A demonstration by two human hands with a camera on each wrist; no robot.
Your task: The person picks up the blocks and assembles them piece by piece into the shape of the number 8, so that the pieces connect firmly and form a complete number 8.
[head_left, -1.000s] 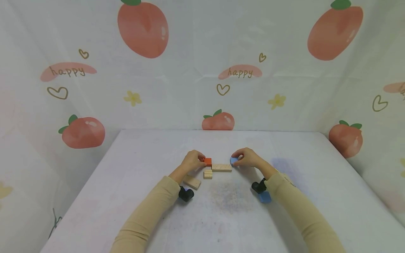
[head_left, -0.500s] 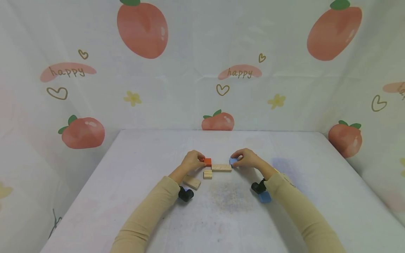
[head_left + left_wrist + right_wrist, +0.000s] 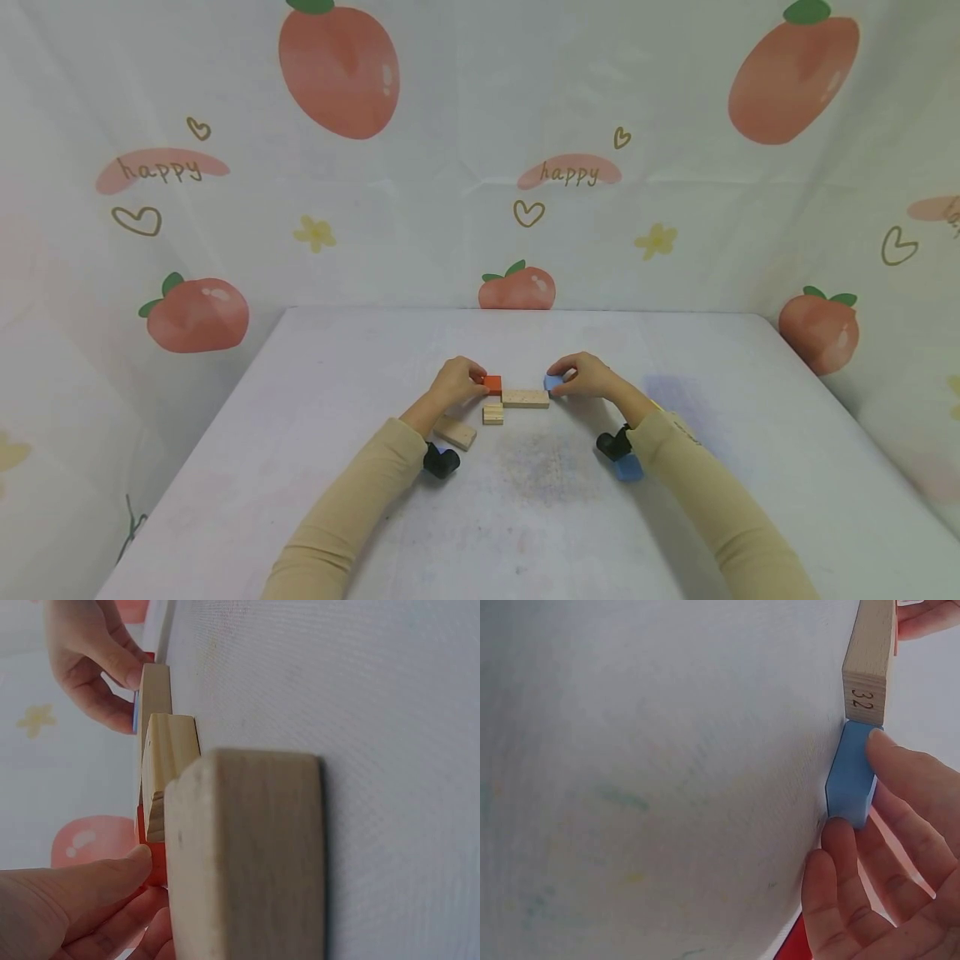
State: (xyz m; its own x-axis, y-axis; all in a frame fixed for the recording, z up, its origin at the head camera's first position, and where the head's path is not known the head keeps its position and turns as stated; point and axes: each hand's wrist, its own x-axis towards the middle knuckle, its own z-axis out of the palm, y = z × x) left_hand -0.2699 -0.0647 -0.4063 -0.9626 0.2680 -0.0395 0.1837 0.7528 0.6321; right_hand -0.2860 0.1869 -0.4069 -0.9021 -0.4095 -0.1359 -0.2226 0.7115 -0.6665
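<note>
Across the back hangs a pale printed backdrop (image 3: 450, 208), and before it spreads my whitish counter (image 3: 555, 542). My tan left sleeve (image 3: 360, 500) and right sleeve (image 3: 720, 508) reach over it, a black wrist camera at each cuff.

My left hand (image 3: 456, 381) has thumb and fingertips bent in, pinching the red block; my right hand (image 3: 591, 375) is about as little spread, thumb and fingers bent around the light blue block.

Between them lies the long plank (image 3: 525, 399), marked 32 on one end: bare wood, probably the heaviest piece here, easiest taken by its long sides. A shorter wooden block (image 3: 455, 432) lies askew near my left wrist, and a deeper blue block (image 3: 628, 467) is partly hidden by the right wrist camera.

The light blue block (image 3: 851, 772) sits at the plank's right end, seemingly touching it; the red block (image 3: 492, 384) is just behind the left end, though whether they touch I can't tell. Both look stiff, light and hard to break, but smooth paint could slip, so I'd pinch opposite faces low down. Last, the little ridged block (image 3: 492, 414) lies in front; its grooves should give good grip.
</note>
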